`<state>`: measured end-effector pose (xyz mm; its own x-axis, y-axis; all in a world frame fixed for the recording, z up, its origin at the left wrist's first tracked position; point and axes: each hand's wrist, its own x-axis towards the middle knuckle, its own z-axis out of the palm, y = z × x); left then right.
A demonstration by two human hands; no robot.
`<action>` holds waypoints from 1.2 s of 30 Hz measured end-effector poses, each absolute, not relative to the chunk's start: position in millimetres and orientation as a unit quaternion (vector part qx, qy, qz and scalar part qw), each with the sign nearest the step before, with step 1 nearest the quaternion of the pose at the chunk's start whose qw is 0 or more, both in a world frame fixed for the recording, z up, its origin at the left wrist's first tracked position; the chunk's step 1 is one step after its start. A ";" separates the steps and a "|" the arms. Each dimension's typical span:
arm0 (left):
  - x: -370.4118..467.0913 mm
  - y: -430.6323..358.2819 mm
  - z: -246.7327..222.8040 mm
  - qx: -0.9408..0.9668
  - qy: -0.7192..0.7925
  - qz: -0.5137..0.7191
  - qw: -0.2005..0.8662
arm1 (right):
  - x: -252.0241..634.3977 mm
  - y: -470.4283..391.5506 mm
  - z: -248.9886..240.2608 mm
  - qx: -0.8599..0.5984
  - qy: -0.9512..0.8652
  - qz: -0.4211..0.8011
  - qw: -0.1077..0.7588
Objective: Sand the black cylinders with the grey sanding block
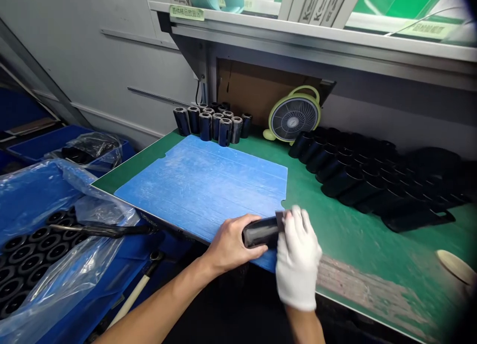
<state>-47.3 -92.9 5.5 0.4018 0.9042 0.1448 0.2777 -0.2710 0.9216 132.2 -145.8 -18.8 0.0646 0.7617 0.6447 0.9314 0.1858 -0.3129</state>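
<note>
A glossy black cylinder [261, 232] lies sideways in my bare left hand [231, 242], whose fingers and thumb wrap its left end. Over its right end, my white-gloved right hand [298, 257] is closed on a thin, dark flat piece [279, 219] that meets the cylinder; the fingers hide most of this piece. Both hands are above the near right edge of a scuffed blue sheet [201, 180] on the green tabletop [309, 185].
Several dark cylinders [205, 127] stand at the back left, beside a lime-green fan [294, 118]. Rows of black sleeves [345, 182] fill the right side. Left of the table, a plastic-lined blue bin [33, 182] holds more cylinders [48, 242]. A shelf [261, 26] overhangs the back.
</note>
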 end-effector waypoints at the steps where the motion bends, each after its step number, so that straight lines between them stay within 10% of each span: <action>1: -47.2 -92.8 5.5 0.711 0.418 0.360 0.436 | 133.9 -141.2 -16.2 -0.630 -0.671 -0.105 0.377; 13: -47.9 -90.0 5.4 0.702 0.424 0.357 0.447 | 135.2 -145.2 -13.9 -0.625 -0.688 -0.101 0.355; 25: -57.1 -90.7 14.9 0.687 0.430 0.348 0.470 | 197.7 -89.2 18.3 -0.630 -0.552 0.055 0.543; 36: -53.3 -85.4 6.6 0.674 0.396 0.359 0.510 | 112.0 -118.4 13.1 -0.528 -0.743 -0.083 0.403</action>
<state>-53.3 -85.4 6.6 0.4294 0.8995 0.0807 0.1677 -0.1672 0.9716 112.0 -118.4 13.1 -0.1189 0.7175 0.6863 0.8517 0.4290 -0.3010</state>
